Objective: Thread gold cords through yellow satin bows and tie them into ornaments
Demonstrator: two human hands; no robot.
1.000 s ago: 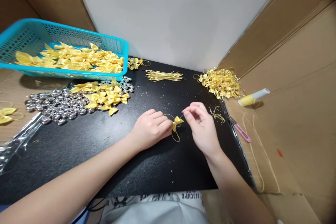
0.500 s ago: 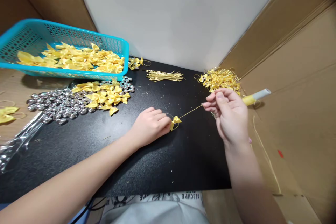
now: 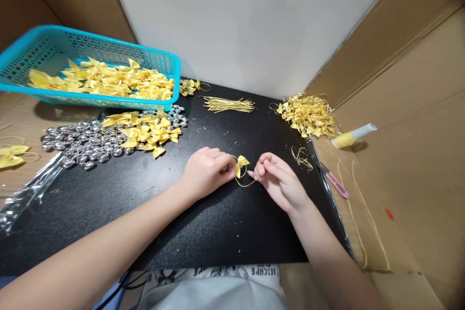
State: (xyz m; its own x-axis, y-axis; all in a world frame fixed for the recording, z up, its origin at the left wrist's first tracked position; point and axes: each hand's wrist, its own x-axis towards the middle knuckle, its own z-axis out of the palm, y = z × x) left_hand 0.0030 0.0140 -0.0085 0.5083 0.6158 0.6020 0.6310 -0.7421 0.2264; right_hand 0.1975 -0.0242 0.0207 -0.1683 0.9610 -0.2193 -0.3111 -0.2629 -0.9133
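A small yellow ribbon bow point(image 3: 241, 164) with a gold cord point(image 3: 244, 184) looped through it lies on the black mat point(image 3: 203, 223) between my hands. My left hand point(image 3: 205, 171) rests on the mat, fingers pinched on the bow's left side. My right hand point(image 3: 278, 181) is just to the right, its fingertips pinched on the loose end of the gold cord.
A turquoise basket point(image 3: 109, 48) of yellow bows stands at the back left. In front of it lie loose bows point(image 3: 145, 131) over silver bells point(image 3: 83, 143). Cut gold cords point(image 3: 227, 104), finished bows point(image 3: 307, 115), cord scraps point(image 3: 301, 157), pink snips point(image 3: 336, 181) and a thread spool point(image 3: 350, 135) lie right.
My right hand pulled the gold cord out taut to the upper right, then came back down next to the bow, so the cord now hangs in a slack loop.
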